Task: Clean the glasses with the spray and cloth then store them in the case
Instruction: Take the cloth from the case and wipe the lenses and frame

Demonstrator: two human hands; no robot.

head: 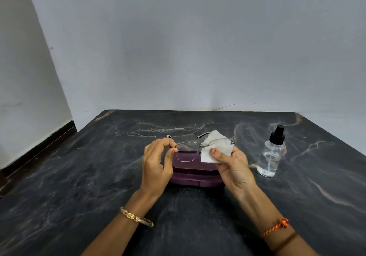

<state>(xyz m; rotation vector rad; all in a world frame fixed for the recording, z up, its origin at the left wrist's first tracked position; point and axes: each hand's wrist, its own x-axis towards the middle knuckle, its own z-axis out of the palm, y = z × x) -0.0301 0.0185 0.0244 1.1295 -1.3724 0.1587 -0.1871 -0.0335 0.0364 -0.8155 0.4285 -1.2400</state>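
1. A dark marble surface stands against a pale grey wall.
2. The purple glasses case lies closed at the centre, so its inside is hidden.
3. The clear spray bottle, black-capped, stands right of it, holding a little clear liquid.
4. The left hand pinches the glasses above the case.
5. The right hand pinches a white cloth round one lens.

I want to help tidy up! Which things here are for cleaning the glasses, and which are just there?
For the job:
thin metal-framed glasses
white wiping cloth
clear spray bottle with black pump top
closed purple glasses case

Just there:
dark marble-patterned table
gold bangle
orange braided wrist thread
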